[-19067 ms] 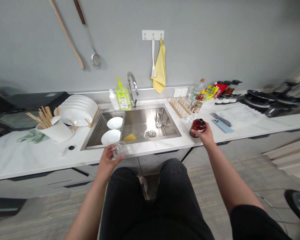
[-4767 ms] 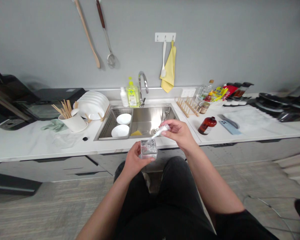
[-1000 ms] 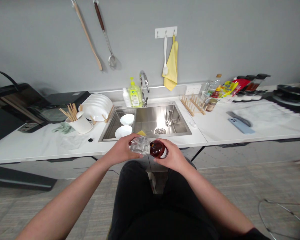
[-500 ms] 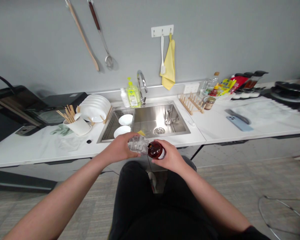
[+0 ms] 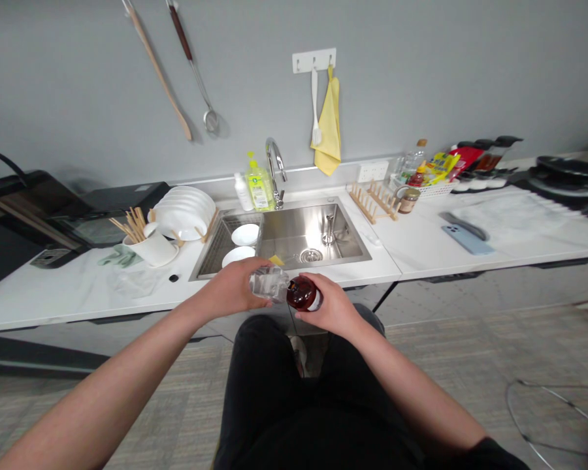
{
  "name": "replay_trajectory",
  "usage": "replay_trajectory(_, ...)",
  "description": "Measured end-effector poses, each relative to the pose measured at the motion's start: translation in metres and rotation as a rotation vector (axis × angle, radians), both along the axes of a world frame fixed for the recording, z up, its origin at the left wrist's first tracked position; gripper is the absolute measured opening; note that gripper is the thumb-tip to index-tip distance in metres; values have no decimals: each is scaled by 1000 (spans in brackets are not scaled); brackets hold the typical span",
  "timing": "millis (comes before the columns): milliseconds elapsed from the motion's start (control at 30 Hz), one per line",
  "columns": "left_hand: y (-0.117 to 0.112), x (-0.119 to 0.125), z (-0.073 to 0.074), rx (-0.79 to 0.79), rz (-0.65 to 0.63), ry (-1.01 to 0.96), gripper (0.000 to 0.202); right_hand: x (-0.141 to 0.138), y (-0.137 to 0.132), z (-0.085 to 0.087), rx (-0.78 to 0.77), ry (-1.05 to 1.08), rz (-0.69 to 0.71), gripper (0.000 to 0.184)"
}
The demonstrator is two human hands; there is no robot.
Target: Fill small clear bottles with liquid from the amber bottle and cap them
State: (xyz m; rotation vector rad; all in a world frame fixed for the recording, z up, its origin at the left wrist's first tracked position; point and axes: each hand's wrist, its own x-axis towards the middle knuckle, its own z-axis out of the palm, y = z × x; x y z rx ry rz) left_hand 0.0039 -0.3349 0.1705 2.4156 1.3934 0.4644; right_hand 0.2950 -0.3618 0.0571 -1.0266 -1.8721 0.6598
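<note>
My left hand [image 5: 235,286] is wrapped round a small clear container [image 5: 268,283], tipped on its side toward the right. My right hand [image 5: 330,307] grips a dark red-brown bottle [image 5: 302,294] with a white label, tilted so its neck meets the clear container's mouth. Both are held close together above my lap, just in front of the counter's front edge [image 5: 362,279] and the steel sink [image 5: 323,235].
Two white bowls [image 5: 245,235] and a yellow sponge [image 5: 276,260] lie in the sink. Left: stacked white plates [image 5: 183,210], a chopstick cup [image 5: 151,247], a green cloth [image 5: 117,256]. Right: a wooden rack [image 5: 372,199], a blue phone [image 5: 465,238], condiment bottles [image 5: 431,166].
The bottle and the clear container stay pressed together in my hands. The view has shifted slightly; both hands sit a little higher and to the left. A white dropper tube held earlier is gone.
</note>
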Motion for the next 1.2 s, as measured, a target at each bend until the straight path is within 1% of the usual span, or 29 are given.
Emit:
replay_trajectory(133, 0, 1, 2, -2, -2, 12, 80, 0, 0, -1, 2, 5, -3, 89)
replay_trajectory(333, -1, 0, 3, 21, -8, 28, 83, 0, -1, -5, -5, 8, -3, 90)
replay_trajectory(600, -3, 2, 8, 16, 5, 75, 84, 1, -1, -3, -15, 3, 2, 90)
replay_trajectory(967, -2, 4, 14, 19, -24, 61, 84, 2, -2, -6, -4, 22, -6, 91)
replay_trajectory(1200, -2, 7, 18, 10, -23, 94, 84, 3, -2, -5, -2, 18, -6, 92)
